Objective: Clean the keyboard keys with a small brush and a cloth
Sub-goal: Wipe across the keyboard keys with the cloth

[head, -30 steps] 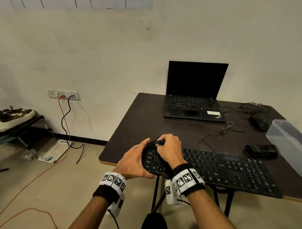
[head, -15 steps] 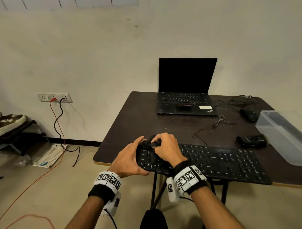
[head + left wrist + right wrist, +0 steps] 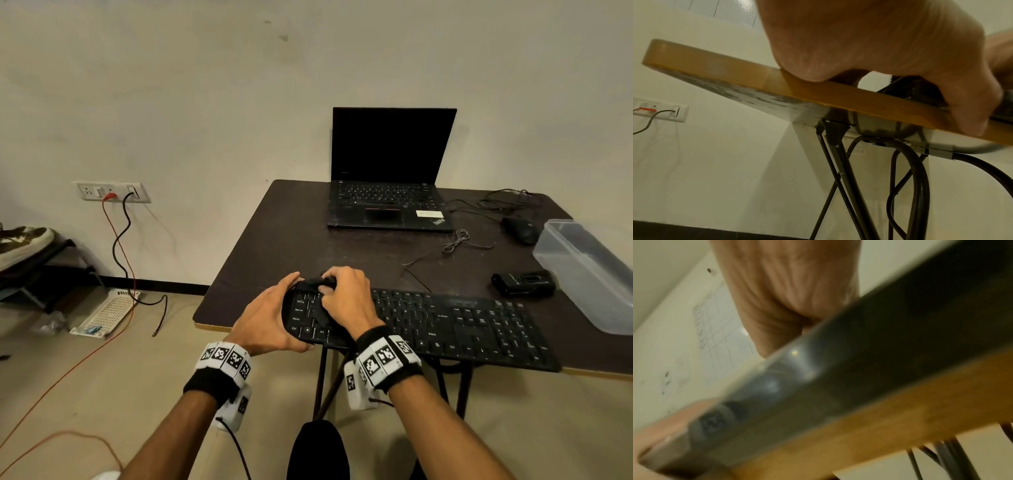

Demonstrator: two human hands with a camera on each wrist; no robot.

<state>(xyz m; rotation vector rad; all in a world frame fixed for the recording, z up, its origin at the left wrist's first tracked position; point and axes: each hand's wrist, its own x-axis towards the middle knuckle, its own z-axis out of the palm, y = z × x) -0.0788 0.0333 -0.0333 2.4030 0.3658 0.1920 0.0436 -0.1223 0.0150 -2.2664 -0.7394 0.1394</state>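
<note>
A: Black keyboard [image 3: 445, 325] lies along the near edge of the dark table [image 3: 274, 240], its left end just past your hands. Your left hand [image 3: 270, 318] grips that left end, thumb on the near edge, fingers curled round the far corner. Your right hand [image 3: 346, 294] is closed on a small dark thing at the top-left keys; brush or cloth, I cannot tell.

B: Judgement on the step?

A: Likely at the start of the rows. You would do well to keep the left hand clamped so the board cannot slide off the edge, and to work the tool in short strokes along one row before going rightward. Light pressure; the keycaps could catch.

B: Wrist views?

A: Left wrist shows the palm over the table's edge. Right wrist is blurred; the fingers are hidden.

B: Containers?

A: One clear plastic tub [image 3: 582, 274] stands at the right edge, well apart from your hands. Contents cannot be made out.
</note>
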